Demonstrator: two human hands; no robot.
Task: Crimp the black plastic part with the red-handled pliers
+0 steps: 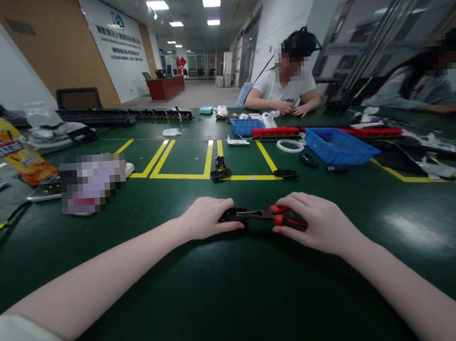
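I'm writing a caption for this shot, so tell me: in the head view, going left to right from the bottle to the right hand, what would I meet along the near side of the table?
Yellow bottle → left hand → black part → red-handled pliers → right hand.

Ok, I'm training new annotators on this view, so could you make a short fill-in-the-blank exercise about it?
1. The right hand holds pliers whose handles are black and ____.
2. The small part held by the left hand is ____.
3. The larger bin, beyond the right hand, is ____.
4. The tape strips on the green table are ____.

Missing words: red; black; blue; yellow.
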